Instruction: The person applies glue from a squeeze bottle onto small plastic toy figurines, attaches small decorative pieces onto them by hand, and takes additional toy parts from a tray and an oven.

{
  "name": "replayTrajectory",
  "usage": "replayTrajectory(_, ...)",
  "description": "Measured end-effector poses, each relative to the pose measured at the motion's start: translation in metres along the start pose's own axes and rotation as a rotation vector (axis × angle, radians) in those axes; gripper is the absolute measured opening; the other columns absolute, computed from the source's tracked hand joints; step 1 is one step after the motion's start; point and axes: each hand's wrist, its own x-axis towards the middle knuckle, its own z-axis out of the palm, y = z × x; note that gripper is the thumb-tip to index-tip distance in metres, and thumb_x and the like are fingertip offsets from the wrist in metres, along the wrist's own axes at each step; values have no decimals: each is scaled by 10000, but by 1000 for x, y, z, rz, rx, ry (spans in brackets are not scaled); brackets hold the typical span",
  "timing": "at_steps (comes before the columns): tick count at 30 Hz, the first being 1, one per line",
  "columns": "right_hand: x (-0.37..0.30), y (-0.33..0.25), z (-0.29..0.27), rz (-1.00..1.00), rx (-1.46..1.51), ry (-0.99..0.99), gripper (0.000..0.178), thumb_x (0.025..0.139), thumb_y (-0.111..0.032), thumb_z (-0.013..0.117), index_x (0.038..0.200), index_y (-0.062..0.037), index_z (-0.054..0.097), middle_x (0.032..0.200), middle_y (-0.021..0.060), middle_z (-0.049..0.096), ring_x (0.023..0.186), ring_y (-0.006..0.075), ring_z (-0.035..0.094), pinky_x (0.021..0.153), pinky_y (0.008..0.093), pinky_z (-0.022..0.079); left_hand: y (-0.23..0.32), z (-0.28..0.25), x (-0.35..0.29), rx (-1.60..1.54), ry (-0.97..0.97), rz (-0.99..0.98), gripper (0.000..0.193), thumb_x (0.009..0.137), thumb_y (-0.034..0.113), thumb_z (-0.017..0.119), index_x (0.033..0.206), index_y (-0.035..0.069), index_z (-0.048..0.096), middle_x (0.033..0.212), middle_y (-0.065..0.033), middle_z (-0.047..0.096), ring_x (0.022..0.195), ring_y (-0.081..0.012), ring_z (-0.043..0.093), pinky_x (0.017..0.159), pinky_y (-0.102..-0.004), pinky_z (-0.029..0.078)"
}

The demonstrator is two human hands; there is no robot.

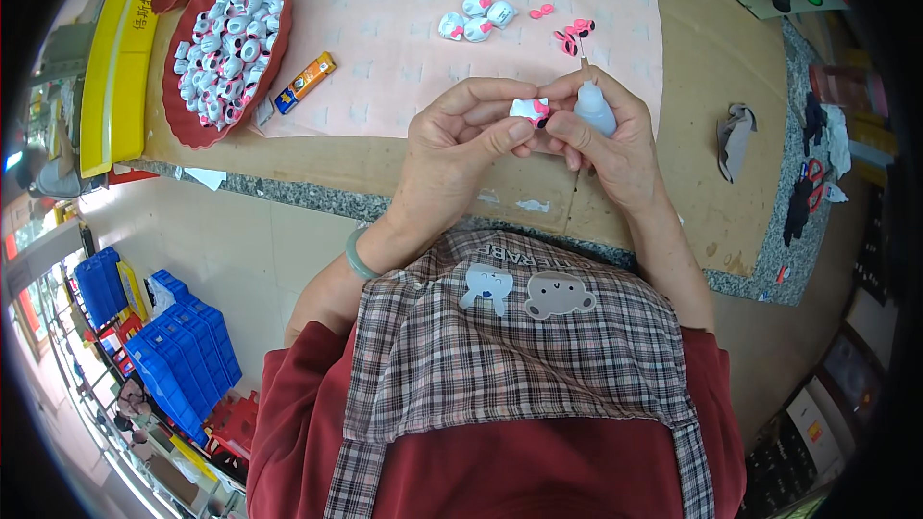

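White with pink and black trim, a small toy piece (526, 112) sits over the near part of a pink sheet (385, 29), between our hands. We pinch it from the left with the thumb and fingertips of our left hand (447, 144), fingers curled nearly closed. Our right hand (620, 154) curls around a squeeze bottle (594, 115), nozzle pointing far, its thumb at the piece's right edge. Farther off we see four similar pieces (478, 30) and small pink parts (570, 45). On the left, a red bowl (195, 137) holds many white pieces (231, 53).
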Motion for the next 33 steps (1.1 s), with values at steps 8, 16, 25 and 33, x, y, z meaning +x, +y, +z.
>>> replayTrajectory(8, 2, 6, 3, -35, -27, 20, 176, 825, -68, 661, 977, -9, 596, 725, 22, 591, 614, 39, 538, 481, 157, 400, 5, 7, -3, 200, 50, 85, 261, 844, -22, 596, 1098, -43, 540, 1011, -133, 632, 847, -129, 623, 746, -218, 510)
replayTrajectory(16, -5, 12, 9, -10, -206, 220, 182, 799, 15, 640, 974, 4, 590, 757, 8, 584, 566, 36, 500, 480, 161, 388, 1, 4, 0, 17, -24, 78, 279, 851, -42, 569, 1128, -34, 533, 1053, -128, 621, 934, -149, 613, 795, -246, 517)
replayTrajectory(25, -4, 5, -6, -59, -159, 192, 262, 879, -236, 610, 1023, -22, 557, 668, -18, 508, 515, 24, 446, 440, 151, 326, 76, -77, 1, 747, 498, 507, 230, 823, -25, 600, 1053, -11, 611, 1116, -49, 618, 771, -42, 534, 670, -184, 463)
replayTrajectory(33, -3, 4, -6, 1, -173, 186, 251, 883, -234, 607, 1033, -37, 564, 659, -13, 517, 503, 17, 441, 427, 146, 312, 138, -145, 7, 1708, 944, 640, 344, 781, -40, 601, 1114, 45, 605, 1147, -128, 599, 828, -188, 619, 716, -271, 513)
